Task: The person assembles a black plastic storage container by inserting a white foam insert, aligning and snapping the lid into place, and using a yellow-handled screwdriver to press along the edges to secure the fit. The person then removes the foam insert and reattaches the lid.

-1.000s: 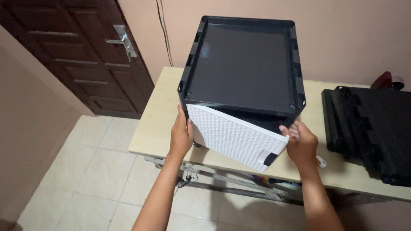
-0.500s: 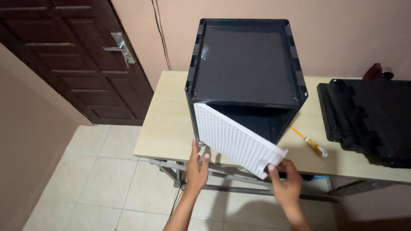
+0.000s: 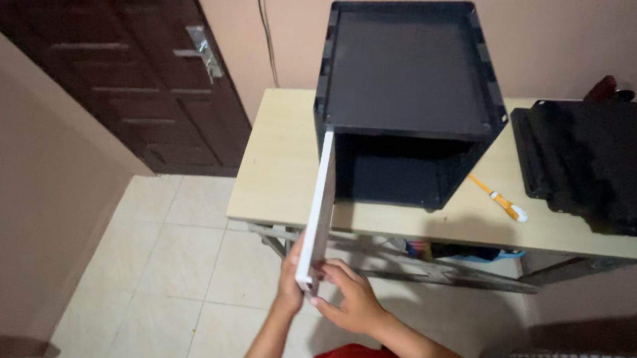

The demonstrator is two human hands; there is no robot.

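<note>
A black plastic cube cabinet stands on a pale wooden table, its front open. A white door panel hangs edge-on at the cabinet's left front corner, swung out toward me. My left hand holds the panel's near lower end from the left. My right hand grips the same lower corner from the right, fingers on its edge. The cabinet's inside looks dark and bare.
A yellow-handled screwdriver lies on the table right of the cabinet. Stacked black panels lie at the table's right end. A dark wooden door is at the left, with tiled floor below.
The white panel went from lying flat across the cabinet's front to standing edge-on at its left side. Both hands moved down and left to its near end.
</note>
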